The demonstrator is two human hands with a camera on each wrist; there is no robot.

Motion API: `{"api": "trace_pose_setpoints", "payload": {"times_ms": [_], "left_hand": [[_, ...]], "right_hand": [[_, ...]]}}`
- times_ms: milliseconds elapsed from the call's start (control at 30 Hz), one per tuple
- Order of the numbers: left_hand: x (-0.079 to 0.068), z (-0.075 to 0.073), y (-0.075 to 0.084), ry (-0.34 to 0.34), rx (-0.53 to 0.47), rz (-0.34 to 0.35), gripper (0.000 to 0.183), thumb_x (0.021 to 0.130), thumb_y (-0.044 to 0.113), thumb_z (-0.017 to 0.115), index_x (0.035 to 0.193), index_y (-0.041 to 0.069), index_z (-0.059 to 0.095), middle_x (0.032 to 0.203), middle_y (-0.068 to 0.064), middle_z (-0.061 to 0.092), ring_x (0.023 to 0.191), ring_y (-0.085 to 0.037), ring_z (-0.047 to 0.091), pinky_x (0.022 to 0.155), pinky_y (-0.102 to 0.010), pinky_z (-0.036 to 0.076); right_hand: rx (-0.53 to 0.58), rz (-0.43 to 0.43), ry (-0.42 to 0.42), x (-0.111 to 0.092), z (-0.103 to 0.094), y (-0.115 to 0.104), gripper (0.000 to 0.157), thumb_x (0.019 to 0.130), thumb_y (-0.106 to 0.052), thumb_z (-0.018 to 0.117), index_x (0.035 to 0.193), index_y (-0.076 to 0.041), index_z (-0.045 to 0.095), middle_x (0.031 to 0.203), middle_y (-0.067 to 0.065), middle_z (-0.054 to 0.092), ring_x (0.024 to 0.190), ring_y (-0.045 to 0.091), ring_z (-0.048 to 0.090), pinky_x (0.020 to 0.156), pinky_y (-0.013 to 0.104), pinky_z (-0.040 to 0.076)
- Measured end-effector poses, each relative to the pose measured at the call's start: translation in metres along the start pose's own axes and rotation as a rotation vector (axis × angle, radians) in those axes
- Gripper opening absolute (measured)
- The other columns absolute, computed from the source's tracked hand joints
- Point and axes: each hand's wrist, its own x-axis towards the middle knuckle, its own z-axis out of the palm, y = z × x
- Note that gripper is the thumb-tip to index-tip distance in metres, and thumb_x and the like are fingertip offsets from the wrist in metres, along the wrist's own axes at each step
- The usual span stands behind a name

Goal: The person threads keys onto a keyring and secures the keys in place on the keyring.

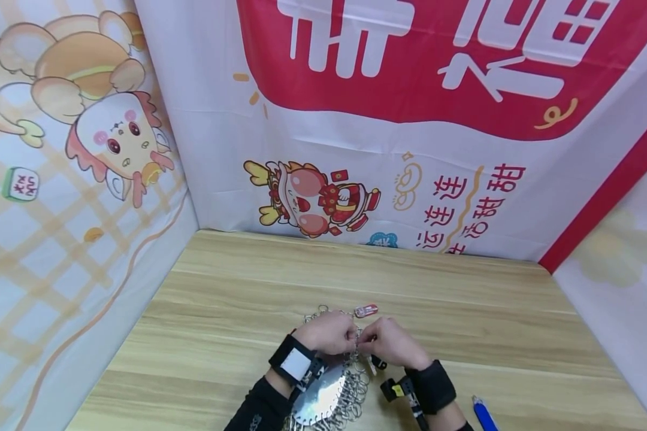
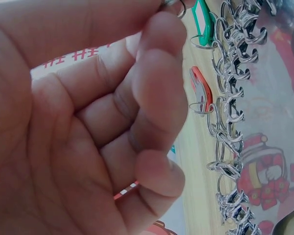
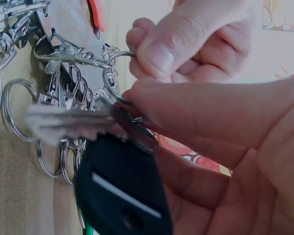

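In the right wrist view, a split ring (image 3: 106, 78) is pinched by both hands: my left hand (image 1: 331, 333) at its far side, my right hand (image 1: 392, 342) at the near side. A silver key (image 3: 71, 122) and a black tag (image 3: 125, 188) hang below my right fingertips. One snap clasp (image 3: 68, 55) meets that ring. Under my left wrist lies a shiny metal plate (image 1: 319, 396), its edge lined with several clasps and rings (image 1: 356, 389). The left wrist view has a green tag (image 2: 203, 23) and a red tag (image 2: 201, 85) on rings along this edge.
A red tag (image 1: 366, 310) lies beyond the hands on the wooden table (image 1: 237, 299). A blue pen-like tool (image 1: 484, 414) is at the front right. Printed cloth walls (image 1: 215, 173) border the table at the back and sides.
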Motion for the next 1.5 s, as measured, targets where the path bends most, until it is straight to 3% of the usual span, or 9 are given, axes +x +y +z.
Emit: {"api": "trace_pose_setpoints", "payload": {"times_ms": [267, 467, 733, 1033, 1500], "left_hand": [[-0.0011, -0.0010, 0.0013, 0.011, -0.013, -0.010, 0.035, 0.087, 0.014, 0.064, 0.056, 0.015, 0.048, 0.046, 0.011, 0.035, 0.039, -0.003, 0.037, 0.041, -0.017, 0.029], [-0.0017, -0.0008, 0.0015, -0.004, -0.028, -0.014, 0.024, 0.086, 0.013, 0.063, 0.063, 0.011, 0.060, 0.049, 0.010, 0.045, 0.042, -0.004, 0.042, 0.042, -0.018, 0.034], [-0.0032, 0.0038, 0.0023, -0.015, -0.002, -0.013, 0.019, 0.083, 0.010, 0.064, 0.065, 0.015, 0.063, 0.056, 0.010, 0.052, 0.047, -0.005, 0.048, 0.045, -0.020, 0.038], [-0.0046, 0.0064, -0.0028, -0.039, -0.147, 0.004, 0.040, 0.088, 0.011, 0.058, 0.052, 0.017, 0.040, 0.044, 0.011, 0.030, 0.036, -0.003, 0.031, 0.039, -0.017, 0.025], [0.0000, 0.0023, -0.0041, -0.084, -0.197, -0.059, 0.041, 0.091, 0.017, 0.058, 0.054, 0.017, 0.041, 0.046, 0.009, 0.035, 0.039, -0.005, 0.035, 0.041, -0.019, 0.030]], "right_hand": [[-0.001, -0.031, -0.003, 0.0008, 0.0026, -0.0029, 0.007, 0.084, -0.010, 0.069, 0.079, -0.008, 0.073, 0.073, -0.001, 0.067, 0.058, 0.005, 0.055, 0.056, 0.022, 0.045], [0.006, 0.002, 0.019, -0.0035, -0.0012, 0.0001, 0.010, 0.085, -0.005, 0.066, 0.083, -0.010, 0.074, 0.077, -0.002, 0.069, 0.067, 0.010, 0.062, 0.060, 0.024, 0.048], [-0.001, -0.023, 0.016, -0.0041, 0.0026, -0.0005, 0.008, 0.084, -0.006, 0.068, 0.081, -0.010, 0.074, 0.076, -0.003, 0.069, 0.063, 0.008, 0.060, 0.058, 0.023, 0.047], [0.016, 0.031, -0.007, -0.0046, 0.0051, 0.0003, 0.007, 0.085, -0.009, 0.068, 0.082, -0.012, 0.073, 0.076, -0.007, 0.068, 0.065, 0.009, 0.060, 0.059, 0.023, 0.047], [-0.035, -0.029, 0.005, 0.0018, 0.0019, 0.0021, 0.008, 0.083, -0.009, 0.069, 0.077, -0.014, 0.069, 0.073, -0.009, 0.064, 0.064, 0.005, 0.057, 0.060, 0.024, 0.047]]}}
